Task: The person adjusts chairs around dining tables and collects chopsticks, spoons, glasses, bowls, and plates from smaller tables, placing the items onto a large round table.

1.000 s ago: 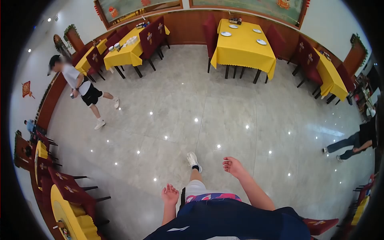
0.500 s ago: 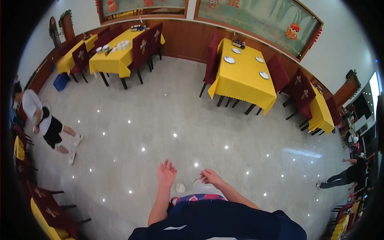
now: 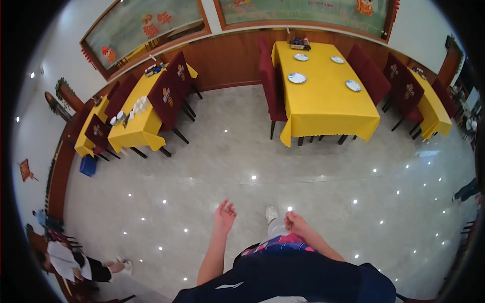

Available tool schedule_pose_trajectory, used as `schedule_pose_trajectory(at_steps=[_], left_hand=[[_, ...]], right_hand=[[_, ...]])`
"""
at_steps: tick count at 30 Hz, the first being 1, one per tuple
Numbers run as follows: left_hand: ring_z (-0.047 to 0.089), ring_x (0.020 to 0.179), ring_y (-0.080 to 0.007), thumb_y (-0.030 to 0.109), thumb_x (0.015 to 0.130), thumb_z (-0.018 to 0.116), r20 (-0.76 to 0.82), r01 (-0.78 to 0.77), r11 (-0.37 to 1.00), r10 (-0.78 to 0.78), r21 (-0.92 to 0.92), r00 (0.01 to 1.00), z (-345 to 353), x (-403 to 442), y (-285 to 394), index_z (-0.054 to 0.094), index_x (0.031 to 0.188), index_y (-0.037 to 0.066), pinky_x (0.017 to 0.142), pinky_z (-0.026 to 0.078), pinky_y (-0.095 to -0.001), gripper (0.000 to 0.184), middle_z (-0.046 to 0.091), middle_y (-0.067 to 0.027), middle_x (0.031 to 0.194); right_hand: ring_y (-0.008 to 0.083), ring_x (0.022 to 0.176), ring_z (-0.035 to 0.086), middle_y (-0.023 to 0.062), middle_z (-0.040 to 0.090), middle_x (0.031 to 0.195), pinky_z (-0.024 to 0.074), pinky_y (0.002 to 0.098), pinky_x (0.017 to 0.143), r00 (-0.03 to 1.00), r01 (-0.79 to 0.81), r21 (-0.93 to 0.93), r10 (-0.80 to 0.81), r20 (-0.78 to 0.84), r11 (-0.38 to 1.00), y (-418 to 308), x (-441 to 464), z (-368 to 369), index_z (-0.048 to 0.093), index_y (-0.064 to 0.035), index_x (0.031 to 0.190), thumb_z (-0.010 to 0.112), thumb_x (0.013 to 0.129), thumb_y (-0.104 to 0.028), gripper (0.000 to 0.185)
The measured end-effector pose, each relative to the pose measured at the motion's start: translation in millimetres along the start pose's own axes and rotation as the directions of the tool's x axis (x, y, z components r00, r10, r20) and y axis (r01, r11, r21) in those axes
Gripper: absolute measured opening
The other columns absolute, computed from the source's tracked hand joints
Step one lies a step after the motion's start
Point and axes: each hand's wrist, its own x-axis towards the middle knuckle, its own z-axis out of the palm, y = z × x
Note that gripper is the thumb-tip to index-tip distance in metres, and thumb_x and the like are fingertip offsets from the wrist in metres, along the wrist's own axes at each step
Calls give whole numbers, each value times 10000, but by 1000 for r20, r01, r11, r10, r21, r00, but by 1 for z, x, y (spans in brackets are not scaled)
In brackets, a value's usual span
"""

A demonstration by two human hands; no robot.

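My left hand is raised over the grey floor at lower centre, fingers loosely apart and holding nothing. To its right, my right hand hangs in front of my body with its fingers curled in; whatever is inside them, if anything, is too small to make out. Neither hand touches furniture. Between the hands a white shoe shows below me. Ahead stands a table with a yellow cloth, bearing several plates, one of them a patterned plate near its left edge.
Dark red chairs flank the yellow table. Another yellow table with stacked white dishes stands at left, a blue crate near it. A person in a white top is at lower left; another person's leg shows at far right.
The tables ahead appear nearer and larger. The person in the white top has shifted down toward the lower left of the view. The person at right has moved mostly out of view.
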Motion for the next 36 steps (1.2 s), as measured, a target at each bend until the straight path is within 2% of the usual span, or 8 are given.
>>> schedule_pose_trajectory(at_steps=[3,7,15,17,24,27,29,36], left_hand=[[560,868,-163,321,941,487,-29,-79,992,82,101,996,46,51,79,493,1264,97,799,466,-340,393,592,-74,1033],[558,868,-174,304,937,489,-23,-84,960,93,268,995,83,109,133,488,1257,61,812,465,-335,402,591,-97,1031],[572,856,-220,298,874,533,-240,-153,879,45,-451,970,49,217,142,524,1156,51,794,463,-366,375,605,-120,991],[572,850,-217,296,870,540,-277,-223,861,100,-457,956,43,259,174,528,1151,53,789,461,-362,372,607,-120,991],[572,847,-207,286,869,557,-405,-477,746,301,-464,863,39,397,296,542,1139,57,787,459,-357,354,616,-119,992],[569,823,-203,271,880,545,-438,-500,723,297,-477,848,56,463,334,534,1156,60,784,456,-359,347,618,-106,967],[559,801,-198,253,891,524,-415,-452,763,264,-462,871,51,524,349,578,1046,69,775,456,-361,246,623,-85,905],[516,736,-191,264,926,482,-95,64,990,-76,-125,993,216,739,398,449,652,124,726,428,-349,310,559,-47,729]], right_hand=[[85,665,528,-22,538,756,459,232,612,981,192,-150,-196,-12,970,-94,73,36,531,-120,919,474,1000,-295,202],[89,702,530,-30,530,779,467,253,654,960,270,-6,-269,79,963,-217,154,81,513,-134,921,476,1001,-277,168],[92,740,547,-19,556,809,466,240,681,910,363,119,-379,166,924,-336,280,114,544,-114,963,473,1000,-279,183],[103,732,581,5,616,841,476,256,662,980,195,-566,-177,87,801,-357,317,125,605,-102,1039,484,989,-303,239],[115,730,617,24,667,920,489,262,608,916,-1,-532,-213,-340,847,-430,486,132,662,-85,1118,501,968,-368,358],[165,785,641,98,672,930,503,301,681,815,3,-750,-436,-382,661,-497,555,139,671,-36,1086,507,953,-426,443],[274,977,649,224,656,1032,485,355,856,640,149,-915,-742,-199,375,-530,592,145,598,54,1167,525,935,-451,560],[512,1276,344,363,314,1397,350,491,1040,403,-167,-979,-898,-176,117,-601,666,166,204,67,1436,650,835,-380,872]])
